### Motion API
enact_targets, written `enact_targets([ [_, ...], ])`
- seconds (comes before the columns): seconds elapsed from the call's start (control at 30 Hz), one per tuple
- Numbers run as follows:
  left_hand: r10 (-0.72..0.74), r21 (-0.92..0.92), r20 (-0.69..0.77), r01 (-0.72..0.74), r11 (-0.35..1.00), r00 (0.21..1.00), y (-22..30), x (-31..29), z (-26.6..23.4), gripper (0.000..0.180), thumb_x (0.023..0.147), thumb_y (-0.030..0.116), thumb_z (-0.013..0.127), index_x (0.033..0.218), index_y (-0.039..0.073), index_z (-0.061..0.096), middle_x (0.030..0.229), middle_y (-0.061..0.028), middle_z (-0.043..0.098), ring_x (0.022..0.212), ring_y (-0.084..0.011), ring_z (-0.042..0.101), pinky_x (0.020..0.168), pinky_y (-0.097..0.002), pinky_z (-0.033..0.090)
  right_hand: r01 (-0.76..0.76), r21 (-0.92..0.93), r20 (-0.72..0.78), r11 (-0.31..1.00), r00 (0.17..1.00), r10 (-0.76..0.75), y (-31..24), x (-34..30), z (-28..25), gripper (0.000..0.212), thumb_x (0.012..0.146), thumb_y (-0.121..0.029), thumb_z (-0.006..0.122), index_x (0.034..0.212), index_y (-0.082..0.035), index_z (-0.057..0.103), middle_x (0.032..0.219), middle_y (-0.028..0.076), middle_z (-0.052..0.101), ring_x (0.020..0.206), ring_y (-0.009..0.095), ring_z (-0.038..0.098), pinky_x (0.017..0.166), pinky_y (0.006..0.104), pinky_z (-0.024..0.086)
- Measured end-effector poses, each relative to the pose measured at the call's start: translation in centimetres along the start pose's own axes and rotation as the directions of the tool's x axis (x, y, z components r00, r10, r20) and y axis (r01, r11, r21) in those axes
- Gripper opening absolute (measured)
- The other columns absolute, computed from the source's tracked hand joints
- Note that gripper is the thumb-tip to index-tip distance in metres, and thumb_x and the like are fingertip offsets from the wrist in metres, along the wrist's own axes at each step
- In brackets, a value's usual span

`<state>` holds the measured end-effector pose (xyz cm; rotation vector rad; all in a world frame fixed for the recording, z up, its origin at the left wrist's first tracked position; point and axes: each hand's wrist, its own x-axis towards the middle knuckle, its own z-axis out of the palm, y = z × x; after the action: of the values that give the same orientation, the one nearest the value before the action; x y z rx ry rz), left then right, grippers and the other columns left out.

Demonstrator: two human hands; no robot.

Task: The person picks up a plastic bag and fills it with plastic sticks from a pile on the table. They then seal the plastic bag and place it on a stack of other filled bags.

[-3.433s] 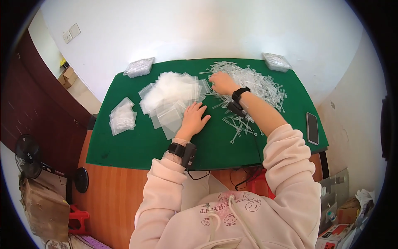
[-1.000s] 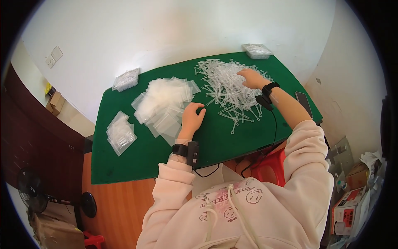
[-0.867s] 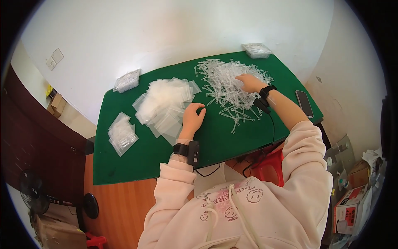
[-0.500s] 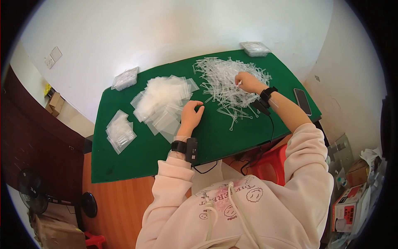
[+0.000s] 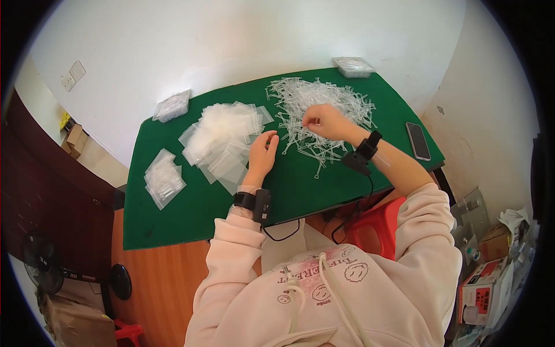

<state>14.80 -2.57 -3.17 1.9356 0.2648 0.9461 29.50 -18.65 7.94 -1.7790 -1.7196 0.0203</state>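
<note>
A heap of small clear plastic sticks point(image 5: 292, 95), some with a ring-shaped end, spreads over the right half of the green table. Above its near left part is my right hand point(image 5: 326, 122), fingertips pinched together; what is between them is too small to make out. My left hand point(image 5: 263, 155) is held on its side by the heap's left, fingers curled with the thumb close to them. Whatever it holds, if anything, is hidden. Beside that hand lies a loose pile of flat clear plastic bags point(image 5: 222, 136). Farther left, several filled clear bags point(image 5: 164, 180) are stacked.
Two clear plastic boxes stand at the table's back edge, one left point(image 5: 172, 106) and one right point(image 5: 354, 67). A phone point(image 5: 418, 141) lies at the right edge of the green table point(image 5: 151, 228). Under the near edge are a red stool point(image 5: 378, 228) and a black cable point(image 5: 345, 224).
My right hand has moved left and slightly nearer, from the middle of the heap to its near left part. My left thumb has come closer to its fingers.
</note>
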Motion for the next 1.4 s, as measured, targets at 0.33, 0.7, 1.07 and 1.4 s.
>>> enact_targets([
  [0.33, 0.047, -0.385, 0.289, 0.071, 0.92, 0.956, 0.5, -0.4, 1.1, 0.025, 0.092, 0.019, 0.045, 0.11, 0.002, 0.052, 0.081, -0.0025, 0.057, 0.069, -0.009, 0.052, 0.062, -0.0221, 0.043, 0.061, 0.116, -0.023, 0.991, 0.998, -0.058, -0.9, 1.2, 3.6, 0.014, 0.071, -0.003, 0.056, 0.083, -0.004, 0.064, 0.083, 0.009, 0.06, 0.07, 0.025, 0.058, 0.064, 0.0334, 0.048],
  [0.7, -0.433, -0.534, -0.075, 0.331, 0.778, 0.898, -0.4, 0.8, -0.6, 0.025, 0.095, 0.022, 0.04, 0.103, 0.004, 0.054, 0.071, 0.0018, 0.051, 0.057, -0.0036, 0.039, 0.048, -0.0163, 0.03, -0.057, -0.343, -0.01, 0.938, 0.998, 0.057, 7.3, -1.6, 5.3, 0.005, 0.07, -0.01, 0.06, 0.073, -0.006, 0.06, 0.078, 0.01, 0.059, 0.076, 0.029, 0.056, 0.068, 0.0381, 0.046],
  [1.07, -0.357, -0.463, -0.032, 0.303, 0.833, 0.934, -0.1, 0.8, -0.6, 0.025, 0.094, 0.019, 0.039, 0.106, 0.003, 0.054, 0.078, -0.0006, 0.057, 0.057, -0.0032, 0.04, 0.05, -0.0176, 0.034, -0.02, -0.142, -0.135, 0.99, 0.991, 0.0, 5.4, -1.0, 6.0, 0.007, 0.07, -0.012, 0.06, 0.075, -0.007, 0.059, 0.077, 0.009, 0.058, 0.078, 0.03, 0.055, 0.069, 0.0398, 0.046],
  [1.4, 0.044, 0.378, -0.043, -0.025, 0.926, 0.998, -0.9, -0.2, -0.3, 0.019, 0.087, 0.009, 0.045, 0.099, 0.006, 0.06, 0.083, -0.0066, 0.06, 0.069, -0.0195, 0.057, 0.06, -0.0303, 0.044, -0.28, -0.179, -0.14, 0.943, 0.956, 0.257, 4.6, -1.4, 8.1, 0.008, 0.07, -0.005, 0.058, 0.078, -0.006, 0.06, 0.083, 0.009, 0.055, 0.083, 0.029, 0.053, 0.071, 0.038, 0.044],
])
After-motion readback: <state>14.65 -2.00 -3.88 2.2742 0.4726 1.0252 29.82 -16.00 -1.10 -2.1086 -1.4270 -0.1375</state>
